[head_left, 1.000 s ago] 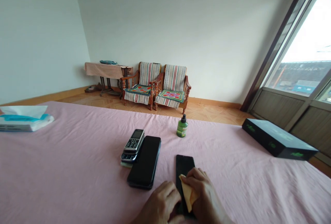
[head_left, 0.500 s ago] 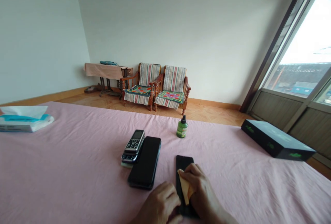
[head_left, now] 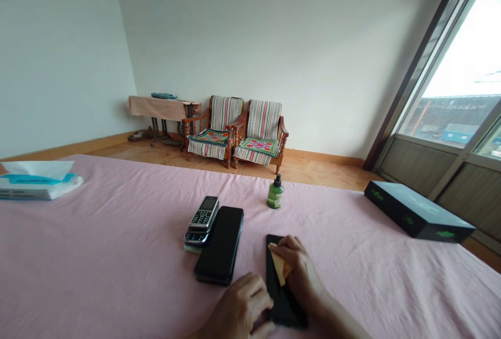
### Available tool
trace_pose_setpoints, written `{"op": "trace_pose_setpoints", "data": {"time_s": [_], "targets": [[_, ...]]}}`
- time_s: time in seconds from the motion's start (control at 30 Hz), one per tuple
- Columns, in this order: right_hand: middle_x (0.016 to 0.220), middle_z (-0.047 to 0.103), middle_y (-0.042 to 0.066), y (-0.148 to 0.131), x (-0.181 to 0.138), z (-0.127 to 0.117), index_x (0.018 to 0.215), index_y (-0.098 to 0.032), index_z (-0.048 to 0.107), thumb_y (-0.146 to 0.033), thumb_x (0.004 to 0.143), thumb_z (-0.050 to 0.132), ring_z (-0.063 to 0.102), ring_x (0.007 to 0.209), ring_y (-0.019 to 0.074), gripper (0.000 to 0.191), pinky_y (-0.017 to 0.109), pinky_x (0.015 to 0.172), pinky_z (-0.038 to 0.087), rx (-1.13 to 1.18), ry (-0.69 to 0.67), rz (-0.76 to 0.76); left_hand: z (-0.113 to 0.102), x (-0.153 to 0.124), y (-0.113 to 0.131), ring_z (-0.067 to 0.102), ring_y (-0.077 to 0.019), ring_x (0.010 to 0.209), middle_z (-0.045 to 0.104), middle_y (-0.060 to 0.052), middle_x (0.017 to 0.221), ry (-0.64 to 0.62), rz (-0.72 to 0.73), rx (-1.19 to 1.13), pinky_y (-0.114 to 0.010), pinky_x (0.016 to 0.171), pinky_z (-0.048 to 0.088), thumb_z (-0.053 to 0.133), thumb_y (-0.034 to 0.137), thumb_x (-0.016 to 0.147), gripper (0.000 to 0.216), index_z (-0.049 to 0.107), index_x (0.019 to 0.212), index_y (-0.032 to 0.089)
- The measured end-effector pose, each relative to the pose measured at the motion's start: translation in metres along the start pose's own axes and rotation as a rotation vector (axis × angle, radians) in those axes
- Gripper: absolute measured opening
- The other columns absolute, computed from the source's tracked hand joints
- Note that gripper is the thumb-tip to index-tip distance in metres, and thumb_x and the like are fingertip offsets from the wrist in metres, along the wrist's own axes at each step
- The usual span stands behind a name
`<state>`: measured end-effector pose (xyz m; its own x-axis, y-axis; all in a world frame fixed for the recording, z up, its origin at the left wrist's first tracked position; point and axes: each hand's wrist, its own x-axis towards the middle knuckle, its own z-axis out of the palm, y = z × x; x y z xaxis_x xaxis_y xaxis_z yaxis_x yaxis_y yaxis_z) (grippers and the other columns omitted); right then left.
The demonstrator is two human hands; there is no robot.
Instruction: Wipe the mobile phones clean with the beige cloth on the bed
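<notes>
A black smartphone [head_left: 282, 305] lies flat on the pink cloth in front of me. My right hand [head_left: 299, 268] pinches a folded yellow cloth [head_left: 278, 266] and presses it on the upper part of the screen. Curled at the phone's lower left edge, my left hand [head_left: 246, 305] grips its side, with the fingertips partly hidden. To the left, a larger black smartphone [head_left: 221, 245] rests on something dark. Beside it are a silver keypad phone [head_left: 204, 215] and another phone [head_left: 196, 238] under that one, on a pale green item [head_left: 192, 249].
A green spray bottle [head_left: 275, 193] stands upright beyond the phones. At the left is a tissue pack [head_left: 43, 185], at the right a black box [head_left: 418, 211]. The pink cloth [head_left: 117, 255] has wrinkles. Two wooden chairs [head_left: 264, 120] and a covered sewing table [head_left: 156, 107] stand by the wall.
My right hand has slid the yellow cloth up the screen, away from me. The phone's near end has shifted slightly right. My left hand has stayed at its edge.
</notes>
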<state>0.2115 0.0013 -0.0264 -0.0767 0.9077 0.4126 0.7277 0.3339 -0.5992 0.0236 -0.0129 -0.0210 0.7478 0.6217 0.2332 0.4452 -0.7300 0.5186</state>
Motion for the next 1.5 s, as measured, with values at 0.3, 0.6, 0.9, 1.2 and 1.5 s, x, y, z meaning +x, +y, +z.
{"op": "trace_pose_setpoints", "data": {"time_s": [0.3, 0.6, 0.9, 1.2, 1.5], "targets": [[0.088, 0.062, 0.006, 0.002, -0.002, -0.002, 0.097, -0.024, 0.074, 0.001, 0.078, 0.046, 0.054, 0.087, 0.0188, 0.042, 0.027, 0.073, 0.044, 0.029, -0.031, 0.021, -0.001, 0.001, 0.002, 0.055, -0.0191, 0.087, 0.059, -0.002, 0.092, 0.001, -0.052, -0.037, -0.027, 0.077, 0.045, 0.077, 0.006, 0.063, 0.032, 0.061, 0.087, 0.018], [0.088, 0.060, 0.007, 0.000, 0.005, 0.001, 0.101, -0.024, 0.073, 0.002, 0.080, 0.046, 0.053, 0.085, 0.0191, 0.043, 0.026, 0.072, 0.044, -0.024, -0.032, -0.021, -0.007, 0.000, 0.004, 0.055, -0.0194, 0.089, 0.059, -0.002, 0.092, -0.018, -0.076, -0.092, -0.028, 0.079, 0.045, 0.077, 0.003, 0.062, 0.034, 0.063, 0.089, 0.017], [0.089, 0.060, 0.007, 0.001, 0.001, 0.001, 0.102, -0.023, 0.073, 0.003, 0.078, 0.048, 0.053, 0.086, 0.0193, 0.044, 0.027, 0.073, 0.045, -0.029, -0.057, -0.024, -0.006, 0.001, 0.008, 0.056, -0.0202, 0.093, 0.059, -0.004, 0.097, -0.002, -0.095, -0.106, -0.028, 0.083, 0.045, 0.076, 0.003, 0.063, 0.030, 0.062, 0.087, 0.015], [0.087, 0.060, 0.006, 0.004, 0.016, 0.004, 0.096, -0.024, 0.074, 0.001, 0.080, 0.051, 0.052, 0.085, 0.0192, 0.037, 0.027, 0.072, 0.044, -0.053, -0.032, -0.048, -0.008, 0.000, 0.006, 0.056, -0.0199, 0.093, 0.059, -0.004, 0.097, -0.021, -0.079, -0.111, -0.028, 0.084, 0.045, 0.076, 0.004, 0.065, 0.029, 0.062, 0.087, 0.016], [0.087, 0.061, 0.007, -0.020, -0.026, -0.012, 0.098, -0.022, 0.071, -0.005, 0.082, 0.056, 0.055, 0.083, 0.0196, 0.028, 0.028, 0.068, 0.044, -0.051, -0.162, -0.073, -0.015, 0.002, 0.016, 0.053, -0.0197, 0.095, 0.057, -0.002, 0.098, 0.013, -0.232, -0.182, -0.031, 0.088, 0.041, 0.075, 0.002, 0.062, 0.035, 0.057, 0.088, 0.017]]}}
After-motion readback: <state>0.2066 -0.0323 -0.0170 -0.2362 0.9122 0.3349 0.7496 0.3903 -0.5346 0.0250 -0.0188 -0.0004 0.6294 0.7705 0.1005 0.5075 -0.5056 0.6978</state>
